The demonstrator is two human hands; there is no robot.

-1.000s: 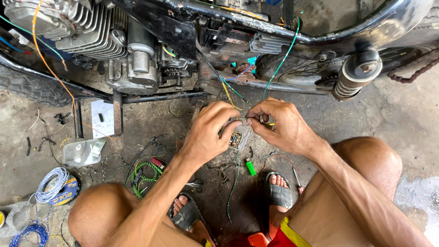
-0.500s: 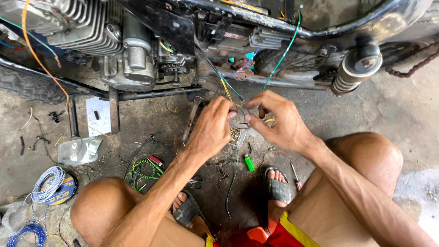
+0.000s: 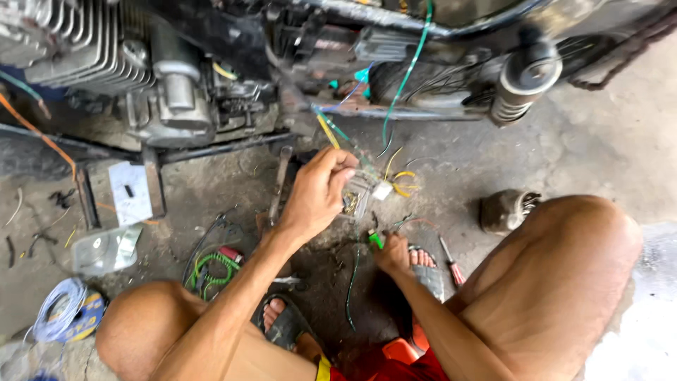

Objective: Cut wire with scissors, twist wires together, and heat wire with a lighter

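left hand (image 3: 319, 194) fingers pinching wire bundle (image 3: 367, 185); right hand (image 3: 392, 252) on green tool (image 3: 376, 240), its grip hard to tell.

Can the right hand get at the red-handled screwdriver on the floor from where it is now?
Probably yes. The right hand is low by the sandalled foot, and the red-handled screwdriver lies just beyond that foot on bare ground, uncovered.

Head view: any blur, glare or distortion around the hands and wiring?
Head view: soft daylight, no hard shadows; left hand and wire bundle slightly motion-soft; right hand sharper; concrete floor overexposed bottom right; wide-angle bending of engine at edges.
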